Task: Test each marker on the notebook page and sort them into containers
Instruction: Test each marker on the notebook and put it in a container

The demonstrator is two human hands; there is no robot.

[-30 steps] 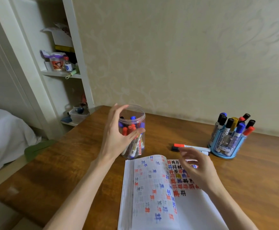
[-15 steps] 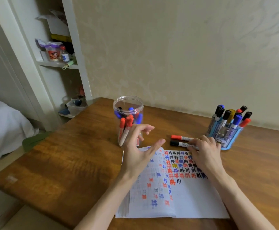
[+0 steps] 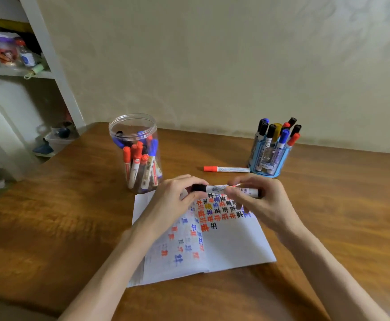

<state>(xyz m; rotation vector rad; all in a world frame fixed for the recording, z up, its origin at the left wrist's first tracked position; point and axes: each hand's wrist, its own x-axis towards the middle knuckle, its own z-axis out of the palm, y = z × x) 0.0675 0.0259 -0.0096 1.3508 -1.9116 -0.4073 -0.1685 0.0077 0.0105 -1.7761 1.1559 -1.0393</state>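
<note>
Counter [image 3: 50,216] carries the open notebook [image 3: 235,246]; above its page we now see the left hand [image 3: 175,198] pinching the cap and the right hand [image 3: 263,205] gripping the barrel of the black-capped marker [image 3: 217,188], newly lifted; uncapping seems next.

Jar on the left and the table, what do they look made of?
Jar: probably clear plastic, glossy; the markers show through its wall. Table: wood or wood veneer, semi-gloss; brown grain with soft light reflections.
</note>
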